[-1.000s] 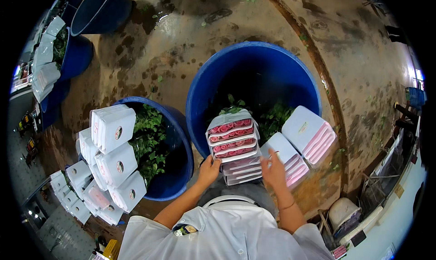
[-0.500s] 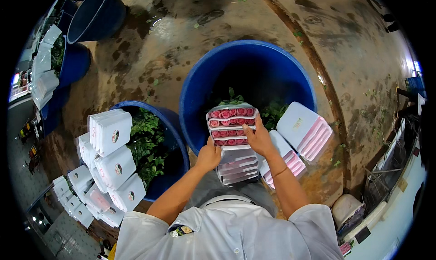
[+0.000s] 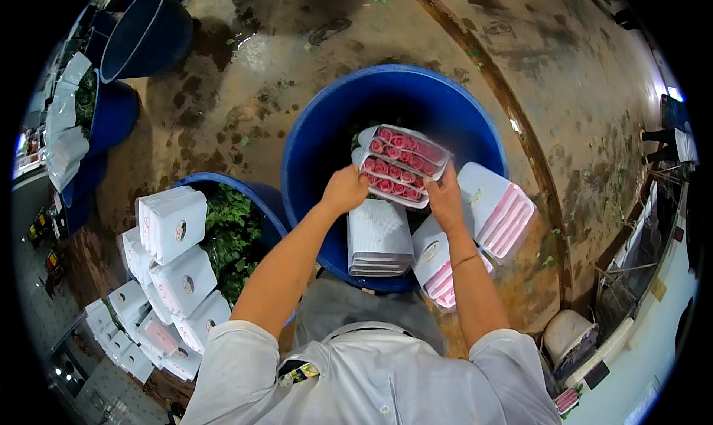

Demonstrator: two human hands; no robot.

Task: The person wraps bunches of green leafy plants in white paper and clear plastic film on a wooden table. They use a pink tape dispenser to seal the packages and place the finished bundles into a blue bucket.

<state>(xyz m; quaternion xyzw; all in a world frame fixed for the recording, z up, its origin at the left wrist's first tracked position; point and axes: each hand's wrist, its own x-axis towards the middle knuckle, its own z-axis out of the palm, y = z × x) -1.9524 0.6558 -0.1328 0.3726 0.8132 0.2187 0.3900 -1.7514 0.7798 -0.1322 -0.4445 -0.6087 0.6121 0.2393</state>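
Observation:
A bunch of pink roses (image 3: 394,160), layered between white sheets in a wrapper, tilts over the large blue tub (image 3: 298,121). My left hand (image 3: 347,190) is closed on its near left edge, and my right hand (image 3: 445,201) grips its right side with the thumb in front. Just below my left hand, a white wrapped bunch (image 3: 379,236) leans at the tub's near rim. Two more white wrapped bunches with pink edges, one bunch (image 3: 496,206) farther out and another bunch (image 3: 438,258) nearer, rest at the right rim beside my right forearm.
At left, a second blue tub (image 3: 271,206) holds leafy stems (image 3: 232,236) and several white wrapped bunches (image 3: 174,224). More blue tubs (image 3: 145,35) stand at the far left. A pale basin (image 3: 568,336) sits at lower right. The brown floor (image 3: 297,69) is wet and stained.
The rose bunch has turned and tilted, its face now slanting down to the right. Both hands have shifted slightly with it, the right one lower on its side.

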